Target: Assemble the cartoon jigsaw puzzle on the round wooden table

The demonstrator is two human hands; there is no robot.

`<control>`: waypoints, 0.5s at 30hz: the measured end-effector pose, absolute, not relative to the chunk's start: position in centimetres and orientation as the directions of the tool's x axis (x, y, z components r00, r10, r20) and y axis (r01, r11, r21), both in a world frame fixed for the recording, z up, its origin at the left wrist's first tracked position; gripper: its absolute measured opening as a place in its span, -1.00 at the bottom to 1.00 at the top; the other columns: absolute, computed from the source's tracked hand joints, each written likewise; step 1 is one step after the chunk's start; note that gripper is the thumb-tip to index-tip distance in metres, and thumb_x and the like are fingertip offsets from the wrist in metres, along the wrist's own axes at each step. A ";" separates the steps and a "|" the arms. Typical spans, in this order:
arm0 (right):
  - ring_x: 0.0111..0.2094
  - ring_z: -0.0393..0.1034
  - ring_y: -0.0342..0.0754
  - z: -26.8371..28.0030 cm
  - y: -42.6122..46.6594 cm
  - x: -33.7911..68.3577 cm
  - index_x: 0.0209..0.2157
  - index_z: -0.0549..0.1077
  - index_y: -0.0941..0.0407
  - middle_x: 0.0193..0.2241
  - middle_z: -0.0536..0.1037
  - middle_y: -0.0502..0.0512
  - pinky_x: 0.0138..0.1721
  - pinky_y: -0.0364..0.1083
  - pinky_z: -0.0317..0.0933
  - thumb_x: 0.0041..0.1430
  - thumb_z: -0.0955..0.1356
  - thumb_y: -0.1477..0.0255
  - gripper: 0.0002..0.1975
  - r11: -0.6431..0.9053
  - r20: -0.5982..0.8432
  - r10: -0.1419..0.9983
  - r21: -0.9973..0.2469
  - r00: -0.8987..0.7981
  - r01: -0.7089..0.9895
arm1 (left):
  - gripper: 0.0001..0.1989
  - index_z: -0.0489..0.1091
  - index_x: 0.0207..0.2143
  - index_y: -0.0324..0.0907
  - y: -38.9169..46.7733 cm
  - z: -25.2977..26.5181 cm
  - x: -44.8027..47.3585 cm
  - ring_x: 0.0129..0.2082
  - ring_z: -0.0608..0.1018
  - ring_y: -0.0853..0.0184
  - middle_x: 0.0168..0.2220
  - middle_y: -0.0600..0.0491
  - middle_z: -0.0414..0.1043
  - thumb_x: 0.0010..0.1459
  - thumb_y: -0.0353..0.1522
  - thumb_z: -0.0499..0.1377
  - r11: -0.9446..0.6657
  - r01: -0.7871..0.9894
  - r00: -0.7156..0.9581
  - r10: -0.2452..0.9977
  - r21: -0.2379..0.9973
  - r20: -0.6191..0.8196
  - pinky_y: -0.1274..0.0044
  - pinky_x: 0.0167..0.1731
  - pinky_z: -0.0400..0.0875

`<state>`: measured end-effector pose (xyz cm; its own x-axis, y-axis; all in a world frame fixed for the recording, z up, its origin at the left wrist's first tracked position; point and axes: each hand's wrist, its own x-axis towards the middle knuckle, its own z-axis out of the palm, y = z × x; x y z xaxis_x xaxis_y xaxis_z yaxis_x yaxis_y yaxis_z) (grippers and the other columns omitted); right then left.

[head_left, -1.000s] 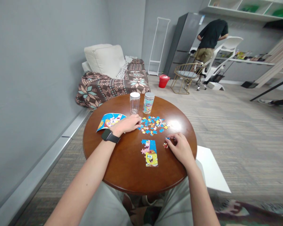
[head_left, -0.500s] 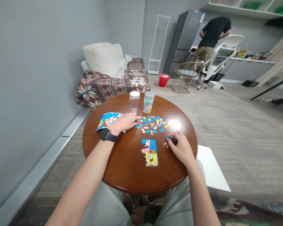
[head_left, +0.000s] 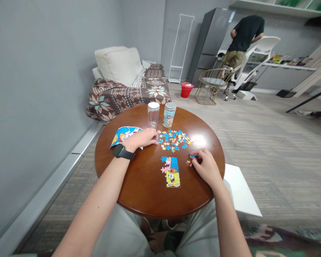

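Observation:
My left hand [head_left: 146,138], with a black watch on its wrist, rests at the left edge of a spread of loose puzzle pieces [head_left: 176,139]. Its fingers are curled together, and whatever lies under the fingertips is hidden. On the right, thumb and fingers of my right hand [head_left: 205,165] pinch a small blue puzzle piece [head_left: 192,156] low over the table. A red and white puzzle piece [head_left: 188,163] lies just beside that thumb. Between the hands, nearer to me, is a joined part of the puzzle [head_left: 172,173] showing a yellow and a pink cartoon figure.
The round wooden table [head_left: 144,192] carries a clear jar [head_left: 153,116] and a printed can [head_left: 169,116] at the back. A curled picture sheet [head_left: 119,136] lies partly under my left forearm. Beyond are a covered sofa [head_left: 128,94], a red bin [head_left: 187,90] and a standing person [head_left: 246,34].
The left fingertips have shifted slightly right, over a blue piece that showed beside them before. The right hand stays nearly in place with its piece. The whole view has shifted a little.

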<state>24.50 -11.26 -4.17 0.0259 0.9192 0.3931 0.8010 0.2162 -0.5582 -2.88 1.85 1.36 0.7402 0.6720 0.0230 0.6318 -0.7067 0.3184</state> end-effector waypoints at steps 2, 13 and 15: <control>-0.29 0.35 0.04 -4.1 -11.3 24.5 -0.32 0.49 0.11 -0.32 0.46 0.15 -0.16 0.04 0.27 0.08 0.28 0.47 -0.84 0.218 0.396 0.918 -0.556 0.025 0.802 | -0.88 0.42 -0.45 -0.21 1.9 1.3 -2.9 -0.33 0.50 0.32 -0.32 0.01 0.50 0.13 -0.35 0.19 -0.699 0.638 0.735 0.678 0.322 0.014 0.53 -0.32 0.30; -0.29 0.35 0.03 -4.2 -11.3 24.5 -0.32 0.49 0.11 -0.32 0.46 0.15 -0.17 0.04 0.27 0.08 0.28 0.48 -0.83 0.228 0.402 0.916 -0.554 0.017 0.801 | -0.89 0.39 -0.45 -0.20 2.0 1.0 -3.0 -0.39 0.48 0.36 -0.36 0.05 0.49 0.09 -0.36 0.22 -0.686 0.637 0.730 0.683 0.351 0.011 0.56 -0.41 0.26; -0.29 0.35 0.03 -4.2 -11.3 24.5 -0.32 0.49 0.12 -0.32 0.46 0.14 -0.17 0.03 0.27 0.08 0.28 0.48 -0.84 0.232 0.405 0.914 -0.552 0.014 0.801 | -0.89 0.38 -0.44 -0.20 1.9 1.2 -2.9 -0.40 0.47 0.37 -0.36 0.06 0.48 0.09 -0.36 0.22 -0.679 0.642 0.727 0.686 0.357 -0.002 0.57 -0.41 0.25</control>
<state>24.53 -11.26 -4.18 0.0137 0.9142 0.4050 0.8008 0.2325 -0.5519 -2.94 1.90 1.18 0.7272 0.6864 -0.0021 0.6418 -0.6789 0.3566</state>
